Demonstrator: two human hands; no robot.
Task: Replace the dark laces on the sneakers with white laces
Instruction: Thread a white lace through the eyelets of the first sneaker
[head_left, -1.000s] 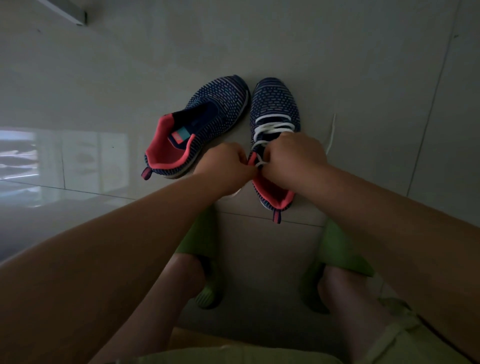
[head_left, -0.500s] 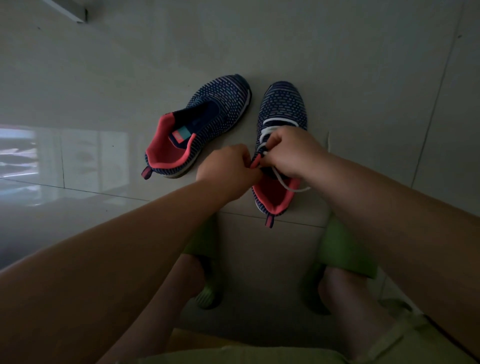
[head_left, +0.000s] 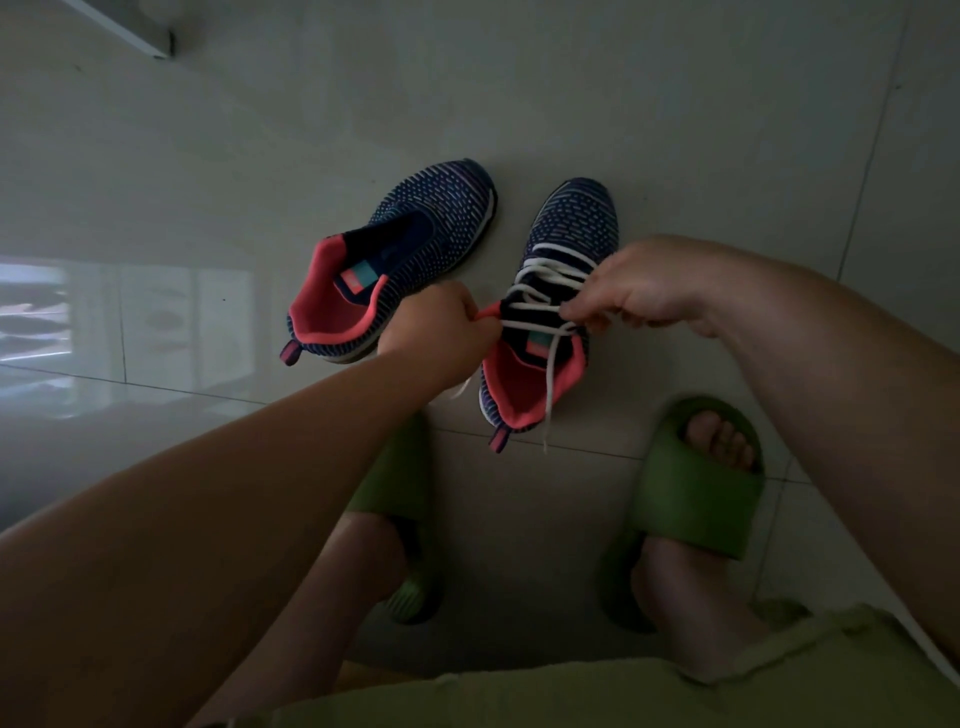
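Two navy knit sneakers with coral lining stand on the pale tiled floor. The left sneaker (head_left: 415, 244) has no lace in it. A white lace (head_left: 545, 280) crosses the eyelets of the right sneaker (head_left: 571, 228), and one loose end (head_left: 549, 384) hangs down over the coral heel opening. My left hand (head_left: 441, 327) is closed on the sneaker's coral collar at its left edge, with another lace end showing below it. My right hand (head_left: 639, 286) pinches the lace at the top eyelets on the right side.
My feet in green slides (head_left: 691, 483) rest on the floor just behind the sneakers, the left slide (head_left: 395, 478) partly hidden under my forearm. A pale baseboard or ledge (head_left: 130, 31) runs at the top left. A bright window reflection lies on the tiles at left.
My right hand has moved right and away from my left hand, uncovering the laced eyelets. The loose lace end now hangs straight down over the heel. The view has shifted slightly downward.
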